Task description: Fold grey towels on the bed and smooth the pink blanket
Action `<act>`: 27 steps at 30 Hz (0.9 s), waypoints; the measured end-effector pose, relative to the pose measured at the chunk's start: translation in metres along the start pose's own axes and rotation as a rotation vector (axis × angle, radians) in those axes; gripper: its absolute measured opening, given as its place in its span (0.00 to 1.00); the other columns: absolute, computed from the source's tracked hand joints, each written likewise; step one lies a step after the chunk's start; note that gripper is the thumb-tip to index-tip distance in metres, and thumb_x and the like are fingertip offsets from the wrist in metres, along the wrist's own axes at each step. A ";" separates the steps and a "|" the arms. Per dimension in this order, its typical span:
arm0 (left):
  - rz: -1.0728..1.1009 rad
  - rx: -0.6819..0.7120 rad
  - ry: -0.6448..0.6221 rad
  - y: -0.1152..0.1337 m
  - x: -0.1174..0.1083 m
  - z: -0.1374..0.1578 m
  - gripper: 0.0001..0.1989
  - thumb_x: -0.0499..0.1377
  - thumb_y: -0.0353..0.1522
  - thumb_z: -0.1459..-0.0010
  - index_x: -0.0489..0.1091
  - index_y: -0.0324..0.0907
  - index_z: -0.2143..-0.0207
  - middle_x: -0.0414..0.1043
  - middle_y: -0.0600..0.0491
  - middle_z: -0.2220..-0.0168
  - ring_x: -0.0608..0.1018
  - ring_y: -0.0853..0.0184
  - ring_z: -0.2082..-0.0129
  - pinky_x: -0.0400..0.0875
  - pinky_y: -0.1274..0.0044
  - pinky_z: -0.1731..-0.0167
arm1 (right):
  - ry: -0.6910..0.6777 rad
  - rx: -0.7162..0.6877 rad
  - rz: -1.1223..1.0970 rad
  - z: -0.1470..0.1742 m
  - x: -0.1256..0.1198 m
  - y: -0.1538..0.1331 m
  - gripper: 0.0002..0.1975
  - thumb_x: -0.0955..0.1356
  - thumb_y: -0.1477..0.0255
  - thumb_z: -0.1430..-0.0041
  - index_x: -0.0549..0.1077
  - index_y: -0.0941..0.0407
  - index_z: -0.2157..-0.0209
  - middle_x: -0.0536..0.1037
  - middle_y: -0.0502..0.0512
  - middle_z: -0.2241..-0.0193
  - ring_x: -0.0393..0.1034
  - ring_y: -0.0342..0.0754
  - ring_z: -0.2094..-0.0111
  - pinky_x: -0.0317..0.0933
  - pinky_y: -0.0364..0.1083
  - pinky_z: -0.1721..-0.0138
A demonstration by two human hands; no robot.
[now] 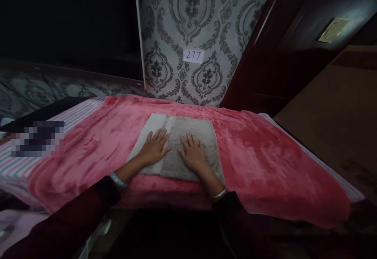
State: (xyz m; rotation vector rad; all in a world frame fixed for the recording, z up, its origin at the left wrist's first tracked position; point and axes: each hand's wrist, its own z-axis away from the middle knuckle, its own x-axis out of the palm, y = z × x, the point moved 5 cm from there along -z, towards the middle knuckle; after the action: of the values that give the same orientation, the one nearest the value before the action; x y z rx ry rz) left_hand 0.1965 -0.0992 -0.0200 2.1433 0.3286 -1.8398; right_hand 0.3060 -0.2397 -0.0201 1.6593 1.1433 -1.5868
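A folded grey towel [188,127] with a paler band along its left side lies flat on a pink plush blanket [250,145]. My left hand [154,147] rests palm down on the pale left part, its fingers spread. On the darker grey part lies my right hand [193,153], also flat with fingers apart. Neither hand grips anything. The layers beneath the top of the towel cannot be made out.
Under the blanket a striped cloth [79,113] shows at the left and right. A large dark screen [70,23] hangs at the back left. A paper label reading 277 [193,55] is on the patterned wall. A brown cardboard box [332,113] stands at the right.
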 end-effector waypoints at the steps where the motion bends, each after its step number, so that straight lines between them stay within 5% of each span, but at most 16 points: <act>1: 0.004 0.001 -0.008 0.002 0.004 0.002 0.32 0.48 0.45 0.31 0.54 0.46 0.28 0.46 0.46 0.25 0.47 0.53 0.25 0.41 0.54 0.30 | -0.007 0.008 0.004 0.002 0.003 0.002 0.31 0.57 0.58 0.27 0.52 0.51 0.27 0.48 0.61 0.26 0.40 0.59 0.26 0.40 0.65 0.31; 11: -0.015 -0.161 -0.045 -0.040 0.005 0.015 0.36 0.47 0.47 0.31 0.48 0.41 0.26 0.41 0.43 0.25 0.45 0.53 0.25 0.43 0.55 0.30 | -0.053 0.246 0.082 0.037 0.001 0.077 0.33 0.55 0.59 0.27 0.51 0.58 0.27 0.45 0.62 0.26 0.38 0.54 0.26 0.43 0.60 0.31; 27: 0.002 -0.243 -0.015 -0.049 0.003 0.027 0.38 0.47 0.48 0.32 0.50 0.35 0.27 0.42 0.38 0.25 0.47 0.52 0.25 0.47 0.58 0.30 | -0.012 0.306 0.093 0.046 0.012 0.091 0.33 0.55 0.60 0.28 0.51 0.59 0.27 0.45 0.61 0.26 0.46 0.58 0.28 0.47 0.59 0.32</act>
State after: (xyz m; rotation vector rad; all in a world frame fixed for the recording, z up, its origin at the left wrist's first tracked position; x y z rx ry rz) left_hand 0.1539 -0.0635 -0.0306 1.9632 0.5184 -1.7163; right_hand 0.3614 -0.3201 -0.0522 1.8626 0.8343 -1.7769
